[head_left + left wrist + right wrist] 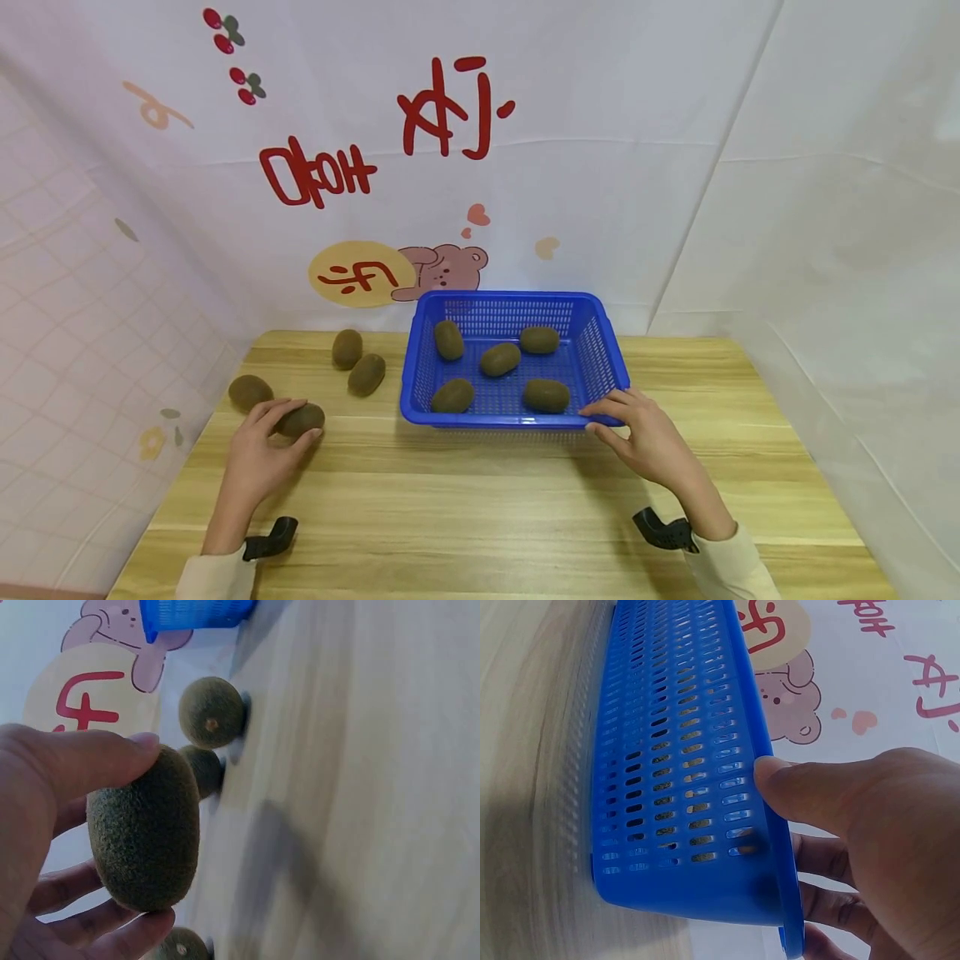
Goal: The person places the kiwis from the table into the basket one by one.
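Here, left hand (261,454) grips fuzzy, oval brown kiwi (144,832); right hand (649,437) pinches basket rim (480,422)

basket (465,422) on table (450,517) | five kiwis (500,359) in basket | four kiwis (367,375) left of basket

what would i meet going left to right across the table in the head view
Lone kiwi, kiwi held in the left hand, pair of loose kiwis, blue basket containing five kiwis, right hand gripping the basket's near right corner.
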{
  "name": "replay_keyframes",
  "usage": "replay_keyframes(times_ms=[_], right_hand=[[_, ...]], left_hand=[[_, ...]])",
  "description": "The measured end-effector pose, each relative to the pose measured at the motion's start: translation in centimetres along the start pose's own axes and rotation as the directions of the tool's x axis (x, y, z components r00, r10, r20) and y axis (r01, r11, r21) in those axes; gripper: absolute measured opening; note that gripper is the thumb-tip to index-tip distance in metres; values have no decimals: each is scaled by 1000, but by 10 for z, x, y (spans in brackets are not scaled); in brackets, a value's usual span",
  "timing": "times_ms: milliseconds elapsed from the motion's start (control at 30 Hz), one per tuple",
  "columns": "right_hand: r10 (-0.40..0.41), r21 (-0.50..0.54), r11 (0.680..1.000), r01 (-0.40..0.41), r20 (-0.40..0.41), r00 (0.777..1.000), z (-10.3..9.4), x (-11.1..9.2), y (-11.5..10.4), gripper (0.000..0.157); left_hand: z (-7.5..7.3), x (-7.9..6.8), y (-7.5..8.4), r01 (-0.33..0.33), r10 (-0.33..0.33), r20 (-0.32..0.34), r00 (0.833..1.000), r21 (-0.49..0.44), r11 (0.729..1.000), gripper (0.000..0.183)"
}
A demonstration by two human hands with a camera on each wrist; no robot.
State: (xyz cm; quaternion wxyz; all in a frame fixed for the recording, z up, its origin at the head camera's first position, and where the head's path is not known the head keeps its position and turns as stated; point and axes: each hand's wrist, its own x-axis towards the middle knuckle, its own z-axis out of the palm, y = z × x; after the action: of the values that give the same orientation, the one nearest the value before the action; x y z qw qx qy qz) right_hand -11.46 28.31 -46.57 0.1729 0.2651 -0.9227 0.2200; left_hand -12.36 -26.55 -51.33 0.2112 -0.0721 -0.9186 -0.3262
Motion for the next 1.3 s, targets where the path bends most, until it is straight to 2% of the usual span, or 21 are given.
replay_keyframes(times_ms=[300,500,700,900,1100,1300], right_hand=[[11,-15,1000,-11,13,1000,1,-1,1,20],[7,-9,1000,-7,11,1000,4,-2,1,20],[6,-10,1000,-6,-5,1000,4,-3,2,21],[3,-10,1000,-4,-8,1000,4,-2,3,21],[1,0,1000,-1,-7,1000,5,-3,4,21],[-6,0,1000,6,-13,1000,6,-3,4,22]], left_hand=[[5,15,13,17,-20,-17,1000,-130,991,47],[13,23,23,34,-35,-9,999,-138,990,47],[23,33,37,28,-23,29,999,-192,981,49],[33,43,52,6,-3,12,1000,-250,968,48],[39,53,66,-19,22,8,1000,-287,958,47],[41,63,77,-14,25,29,999,-310,951,47]])
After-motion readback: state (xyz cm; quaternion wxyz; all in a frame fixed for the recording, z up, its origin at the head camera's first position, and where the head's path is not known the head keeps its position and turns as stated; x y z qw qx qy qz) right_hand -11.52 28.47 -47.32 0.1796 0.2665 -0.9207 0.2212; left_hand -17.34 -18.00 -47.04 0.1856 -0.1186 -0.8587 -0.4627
